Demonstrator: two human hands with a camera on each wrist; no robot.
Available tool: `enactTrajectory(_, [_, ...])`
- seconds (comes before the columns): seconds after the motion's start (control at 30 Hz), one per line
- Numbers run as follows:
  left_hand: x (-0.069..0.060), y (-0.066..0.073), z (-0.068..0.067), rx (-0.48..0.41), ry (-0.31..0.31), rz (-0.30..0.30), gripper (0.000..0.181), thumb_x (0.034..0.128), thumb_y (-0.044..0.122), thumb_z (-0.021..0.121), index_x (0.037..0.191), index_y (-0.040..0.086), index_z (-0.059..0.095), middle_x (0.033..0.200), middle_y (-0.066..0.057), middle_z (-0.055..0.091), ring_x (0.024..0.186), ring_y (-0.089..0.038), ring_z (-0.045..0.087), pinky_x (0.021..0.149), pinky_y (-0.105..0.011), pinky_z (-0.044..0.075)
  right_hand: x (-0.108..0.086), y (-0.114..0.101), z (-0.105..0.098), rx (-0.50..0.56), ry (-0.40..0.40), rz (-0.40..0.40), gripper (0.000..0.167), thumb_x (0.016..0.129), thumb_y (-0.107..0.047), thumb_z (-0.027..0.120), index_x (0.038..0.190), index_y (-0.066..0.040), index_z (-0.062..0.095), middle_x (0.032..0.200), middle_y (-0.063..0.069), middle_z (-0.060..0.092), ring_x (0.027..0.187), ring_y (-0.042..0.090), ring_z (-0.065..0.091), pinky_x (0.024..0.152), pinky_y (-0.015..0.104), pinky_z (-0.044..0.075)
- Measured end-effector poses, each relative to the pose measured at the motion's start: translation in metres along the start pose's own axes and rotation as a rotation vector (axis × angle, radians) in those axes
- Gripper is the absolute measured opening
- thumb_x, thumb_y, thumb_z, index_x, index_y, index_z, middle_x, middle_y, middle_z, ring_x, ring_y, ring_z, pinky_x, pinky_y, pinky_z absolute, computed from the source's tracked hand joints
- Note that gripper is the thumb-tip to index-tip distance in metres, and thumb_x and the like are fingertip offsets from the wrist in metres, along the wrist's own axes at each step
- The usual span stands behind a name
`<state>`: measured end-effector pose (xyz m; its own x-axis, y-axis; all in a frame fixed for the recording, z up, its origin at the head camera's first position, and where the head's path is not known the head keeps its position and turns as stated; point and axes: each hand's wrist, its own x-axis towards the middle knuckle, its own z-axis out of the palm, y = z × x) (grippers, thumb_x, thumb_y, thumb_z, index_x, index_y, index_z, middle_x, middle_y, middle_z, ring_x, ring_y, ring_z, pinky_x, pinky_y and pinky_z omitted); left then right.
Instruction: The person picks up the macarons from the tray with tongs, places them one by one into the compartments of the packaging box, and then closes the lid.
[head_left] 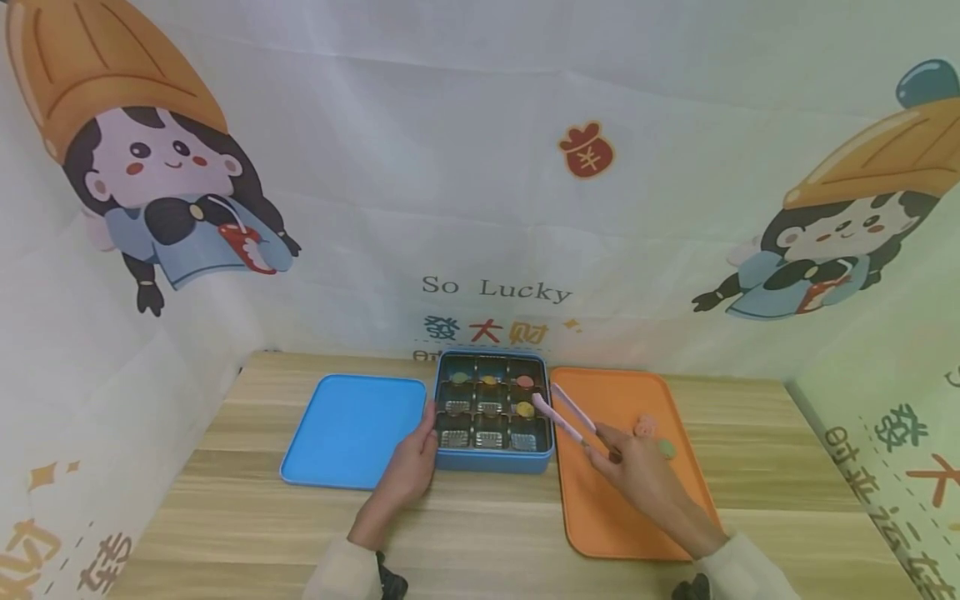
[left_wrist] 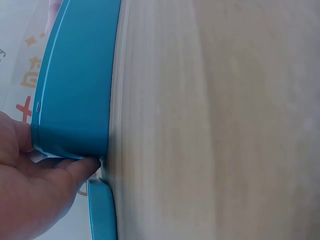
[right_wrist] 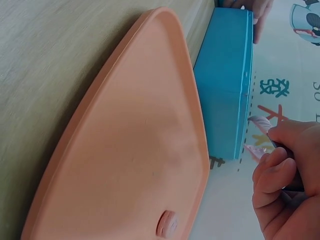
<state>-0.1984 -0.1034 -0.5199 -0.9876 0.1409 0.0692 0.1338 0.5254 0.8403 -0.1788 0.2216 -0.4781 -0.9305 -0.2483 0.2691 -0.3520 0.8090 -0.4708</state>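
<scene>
A blue box [head_left: 492, 461] with a divided insert stands at the table's middle. My left hand [head_left: 411, 467] holds its left side, thumb at the rim and fingers against the wall in the left wrist view. In my right hand [head_left: 637, 471] is a pair of pink-tipped tongs [head_left: 564, 417], tips apart at the box's right rim. Beside one tip, a yellow macaron-like piece [head_left: 525, 409] lies in the middle row's right compartment. Across the back row lie a green piece [head_left: 460, 378], an orange-yellow piece [head_left: 489, 380] and a pink piece [head_left: 525, 382].
Right of the box lies an orange tray [head_left: 600, 517] bearing a pink piece [head_left: 646, 425] and a green piece [head_left: 667, 449]. A flat blue lid [head_left: 348, 429] is on the left. Behind the wooden table [head_left: 480, 533] hangs a printed white cloth [head_left: 480, 167].
</scene>
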Motion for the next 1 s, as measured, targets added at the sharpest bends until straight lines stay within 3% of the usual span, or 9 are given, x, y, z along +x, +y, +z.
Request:
enactTrajectory(0.2, [0.001,-0.002,-0.001,0.009,0.004,-0.005,0.052,0.1058,0.007,0.033,0.155,-0.004,0.020,0.159,-0.023,0.024,0.144,-0.042,0.028,0.117,-0.055,0.028,-0.003,0.006,-0.005,-0.043,0.039,-0.002,0.023,0.089,-0.012,0.074,0.109,-0.001,0.070,0.053,-0.010,0.038,0.041,-0.004,0.026,0.035,0.012,0.022])
enactTrajectory(0.4, [0.001,-0.002,0.000,0.008,0.004,-0.005,0.052,0.1056,0.006,0.033,0.155,-0.005,0.020,0.159,-0.023,0.024,0.144,-0.042,0.028,0.117,-0.055,0.028,-0.008,0.014,-0.010,-0.051,0.100,-0.032,0.014,0.086,-0.008,0.075,0.097,-0.002,0.069,0.057,-0.006,0.051,0.042,-0.005,0.028,0.036,0.013,0.023])
enactTrajectory(0.57, [0.001,-0.001,0.000,0.006,0.011,0.000,0.052,0.1052,0.006,0.034,0.154,-0.006,0.021,0.158,-0.025,0.025,0.144,-0.042,0.028,0.117,-0.054,0.028,-0.015,0.027,-0.015,-0.064,0.141,-0.057,0.013,0.085,-0.005,0.075,0.093,-0.002,0.066,0.050,-0.012,0.038,0.042,-0.008,0.021,0.037,0.011,0.020])
enactTrajectory(0.63, [0.001,-0.001,0.000,0.008,0.012,0.003,0.052,0.1051,0.006,0.034,0.154,-0.007,0.021,0.158,-0.025,0.025,0.144,-0.043,0.028,0.117,-0.054,0.028,-0.017,0.031,-0.018,-0.092,0.152,-0.050,0.016,0.084,-0.005,0.076,0.096,0.000,0.067,0.049,-0.013,0.032,0.042,-0.008,0.021,0.036,0.011,0.020])
enactTrajectory(0.83, [0.000,-0.001,0.000,0.011,0.008,0.005,0.052,0.1054,0.006,0.033,0.154,-0.006,0.020,0.158,-0.025,0.024,0.144,-0.043,0.028,0.118,-0.054,0.028,-0.025,0.044,-0.021,-0.100,0.108,0.054,0.035,0.087,-0.009,0.074,0.119,0.006,0.068,0.050,-0.013,0.032,0.042,-0.005,0.022,0.037,0.014,0.022])
enactTrajectory(1.0, [0.000,-0.002,0.000,0.010,0.001,0.007,0.052,0.1058,0.006,0.033,0.155,-0.006,0.019,0.159,-0.024,0.023,0.144,-0.042,0.027,0.118,-0.053,0.027,-0.032,0.056,-0.024,-0.073,0.071,0.092,0.018,0.091,-0.010,0.070,0.107,-0.001,0.070,0.050,-0.013,0.038,0.041,-0.005,0.025,0.037,0.015,0.024])
